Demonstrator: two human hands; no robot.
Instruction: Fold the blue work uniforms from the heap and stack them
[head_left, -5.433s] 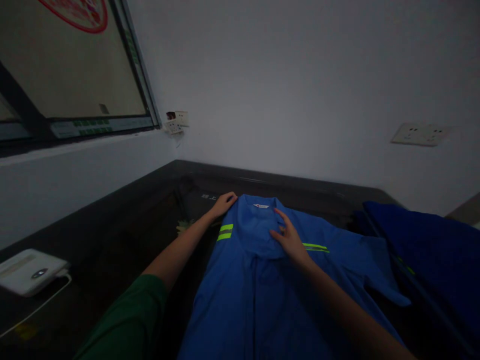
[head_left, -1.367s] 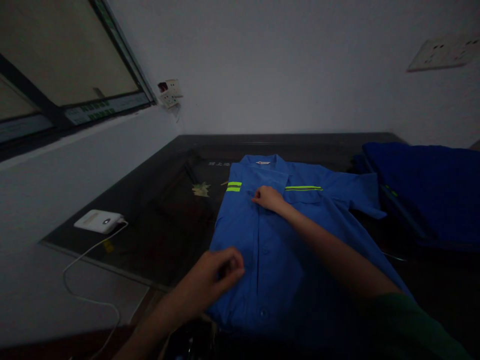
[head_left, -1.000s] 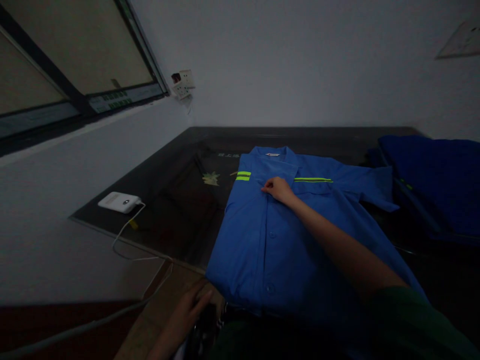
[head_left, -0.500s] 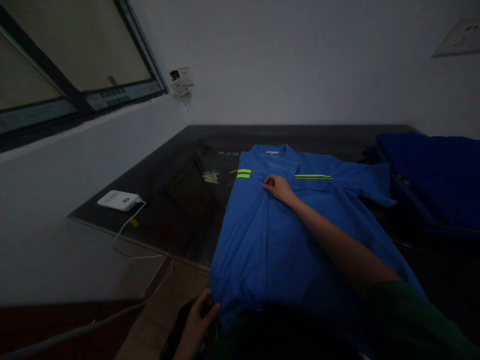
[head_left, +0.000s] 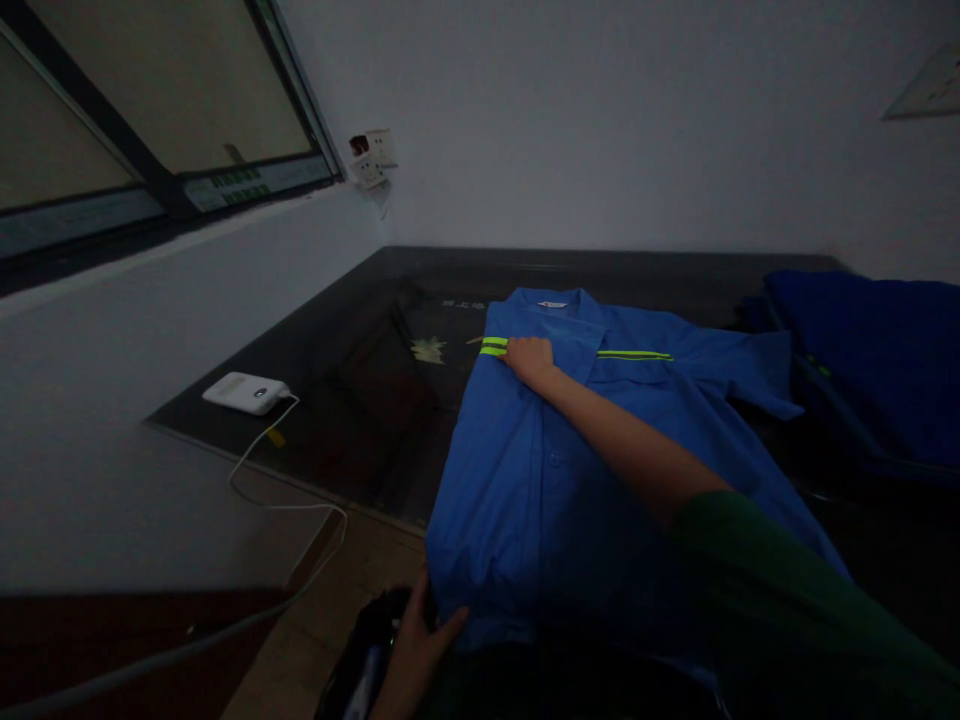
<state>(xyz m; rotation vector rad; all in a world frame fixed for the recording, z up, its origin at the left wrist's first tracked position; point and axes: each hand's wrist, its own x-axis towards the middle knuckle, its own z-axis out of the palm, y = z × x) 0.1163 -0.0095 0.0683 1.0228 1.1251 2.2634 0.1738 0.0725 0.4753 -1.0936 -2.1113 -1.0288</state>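
A blue short-sleeved work shirt (head_left: 495, 470) lies front up on a dark glossy table, its collar at the far end. Its left side is folded inward, while the right sleeve stretches out. Yellow-green reflective stripes cross the chest. My right hand (head_left: 529, 360) presses on the shirt at the left stripe, fingers curled down on the cloth; the fingertips are partly hidden. Down at the near left corner, my left hand (head_left: 421, 640) has the shirt's edge between its thumb, which lies on top, and its fingers, partly hidden by the cloth.
Folded dark blue garments (head_left: 877, 350) are stacked on the table's right side. A white device (head_left: 246, 393) with a cable lies near the left edge of the table (head_left: 337, 400). Wall sockets (head_left: 371, 160) hang by the window; a pale leaf-like mark (head_left: 429, 350) shows on the tabletop.
My right hand has moved left from the front placket to the reflective stripe, and its fingers now curl down onto the cloth. My left hand has shifted slightly right, its thumb further onto the shirt.
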